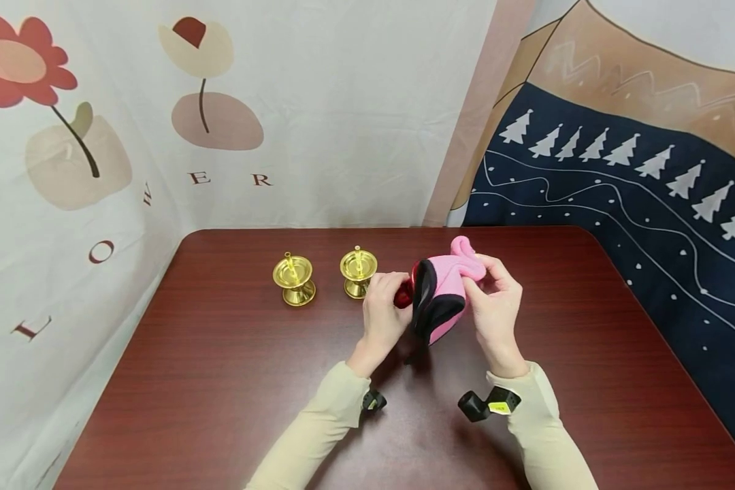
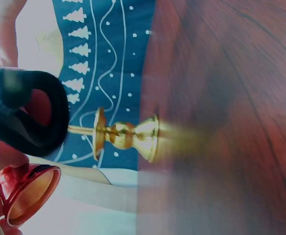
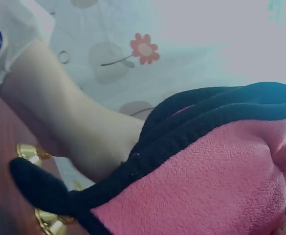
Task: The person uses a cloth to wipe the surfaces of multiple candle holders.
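Observation:
My left hand (image 1: 384,309) grips a shiny red metallic piece (image 1: 403,294); in the left wrist view it shows a flared, hollow foot (image 2: 33,196) with a gold-toned inside. Most of it is hidden by the fingers and the cloth. A fluffy pink cloth (image 1: 448,279) with black edging is pinched between the thumb and fingers of my right hand (image 1: 497,306). The cloth hangs folded against the red piece, above the table. Just beyond my left hand stands a gold lamp stand (image 1: 358,264), with a dish and a central stem.
Another gold lamp stand (image 1: 293,278) is upright farther left on the dark red-brown table (image 1: 220,381). Behind the table hangs a pale curtain (image 1: 343,122) with printed flowers and letters. To the right is a dark blue cloth (image 1: 588,184) with white trees.

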{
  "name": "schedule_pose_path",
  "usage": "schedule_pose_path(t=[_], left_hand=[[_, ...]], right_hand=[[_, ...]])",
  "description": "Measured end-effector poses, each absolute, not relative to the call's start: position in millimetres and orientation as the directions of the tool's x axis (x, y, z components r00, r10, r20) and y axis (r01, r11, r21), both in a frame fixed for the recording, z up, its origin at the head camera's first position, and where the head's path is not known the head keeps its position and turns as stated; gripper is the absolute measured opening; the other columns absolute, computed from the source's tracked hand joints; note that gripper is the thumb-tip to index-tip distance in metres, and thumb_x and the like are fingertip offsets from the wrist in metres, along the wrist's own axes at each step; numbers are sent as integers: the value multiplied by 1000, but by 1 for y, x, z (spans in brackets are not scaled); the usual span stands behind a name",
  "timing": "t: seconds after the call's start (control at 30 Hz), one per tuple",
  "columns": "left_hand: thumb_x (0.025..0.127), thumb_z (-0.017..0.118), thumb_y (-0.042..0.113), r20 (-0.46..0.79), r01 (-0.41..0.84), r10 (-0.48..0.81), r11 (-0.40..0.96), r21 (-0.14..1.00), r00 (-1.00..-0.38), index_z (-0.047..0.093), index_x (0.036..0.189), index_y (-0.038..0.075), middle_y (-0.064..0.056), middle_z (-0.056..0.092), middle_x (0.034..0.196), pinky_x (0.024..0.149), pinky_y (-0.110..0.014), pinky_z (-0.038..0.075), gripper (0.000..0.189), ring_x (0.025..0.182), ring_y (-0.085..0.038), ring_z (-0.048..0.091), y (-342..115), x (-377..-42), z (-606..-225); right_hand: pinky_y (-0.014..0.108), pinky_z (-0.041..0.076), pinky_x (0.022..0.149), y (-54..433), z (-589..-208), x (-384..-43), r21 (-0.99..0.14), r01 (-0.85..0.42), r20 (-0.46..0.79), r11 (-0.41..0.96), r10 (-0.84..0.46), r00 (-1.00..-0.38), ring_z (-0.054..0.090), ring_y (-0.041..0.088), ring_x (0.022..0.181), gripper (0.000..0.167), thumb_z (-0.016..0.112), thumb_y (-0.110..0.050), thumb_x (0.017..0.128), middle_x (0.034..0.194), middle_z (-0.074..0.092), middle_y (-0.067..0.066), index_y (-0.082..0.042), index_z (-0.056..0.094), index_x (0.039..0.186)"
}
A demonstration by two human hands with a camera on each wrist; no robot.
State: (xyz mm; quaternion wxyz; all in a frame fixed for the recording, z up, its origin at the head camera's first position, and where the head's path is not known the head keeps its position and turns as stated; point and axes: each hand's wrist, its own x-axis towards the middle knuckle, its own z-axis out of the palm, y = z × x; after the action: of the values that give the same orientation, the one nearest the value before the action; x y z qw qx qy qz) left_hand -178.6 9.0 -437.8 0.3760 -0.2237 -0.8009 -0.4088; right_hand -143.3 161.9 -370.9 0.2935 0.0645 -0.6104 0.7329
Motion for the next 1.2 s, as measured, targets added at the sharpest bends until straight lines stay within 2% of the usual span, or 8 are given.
schedule_pose_path(t=[0.13,0.2,0.4,0.5,0.73,0.9,1.0,1.2], left_hand=[[64,79,4,747,621,11,563,545,-665,66,89,5,-7,68,86,72,-32,45,28,83,-23,54,3,-179,-437],[66,79,6,741,619,5,553,558,-672,67,91,5,-7,68,88,74,-32,45,28,85,-23,54,2,-179,-434],[69,80,11,803,664,25,577,475,-596,68,91,3,-9,68,91,79,-35,46,27,88,-25,55,0,-178,-422],[66,81,7,827,672,33,601,433,-562,68,90,2,-10,68,89,81,-35,46,28,88,-26,56,-1,-177,-420],[66,81,7,825,684,82,607,404,-560,67,91,3,-9,67,88,80,-35,46,29,86,-26,55,-2,-178,-420],[65,80,5,773,655,48,565,502,-633,67,90,3,-8,68,88,78,-34,45,28,87,-25,55,-2,-179,-422],[65,78,7,720,619,1,513,595,-694,67,89,4,-8,68,87,75,-36,44,26,86,-25,54,-4,-179,-423],[66,78,11,663,579,-42,446,682,-748,67,90,2,-11,67,87,73,-39,44,28,87,-27,53,-5,-179,-417]], right_hand=[[17,47,62,166,-372,-143,-848,-514,445,-130,354,-823,56,12,74,27,66,11,78,91,68,0,-4,71,99],[17,48,65,166,-374,-143,-864,-490,431,-116,332,-839,57,12,76,28,65,12,78,93,68,-1,-4,71,100],[17,44,61,162,-378,-143,-887,-453,460,82,231,-858,52,13,79,32,66,13,76,97,64,-8,10,63,107],[16,43,58,162,-377,-143,-874,-454,482,173,187,-856,49,12,78,33,69,12,74,99,62,-8,10,63,107],[16,47,63,164,-377,-141,-868,-466,495,174,207,-844,53,12,82,31,69,13,73,99,64,-3,10,64,104],[19,49,71,168,-371,-141,-834,-552,535,-1,243,-809,56,15,85,28,65,15,76,96,66,-2,6,67,102],[20,48,73,172,-370,-139,-830,-546,512,-110,238,-826,56,16,84,31,62,16,77,95,67,1,-1,69,102],[20,50,73,172,-382,-139,-881,-465,449,-84,156,-880,55,17,92,42,60,21,75,101,64,-1,-6,70,106]])
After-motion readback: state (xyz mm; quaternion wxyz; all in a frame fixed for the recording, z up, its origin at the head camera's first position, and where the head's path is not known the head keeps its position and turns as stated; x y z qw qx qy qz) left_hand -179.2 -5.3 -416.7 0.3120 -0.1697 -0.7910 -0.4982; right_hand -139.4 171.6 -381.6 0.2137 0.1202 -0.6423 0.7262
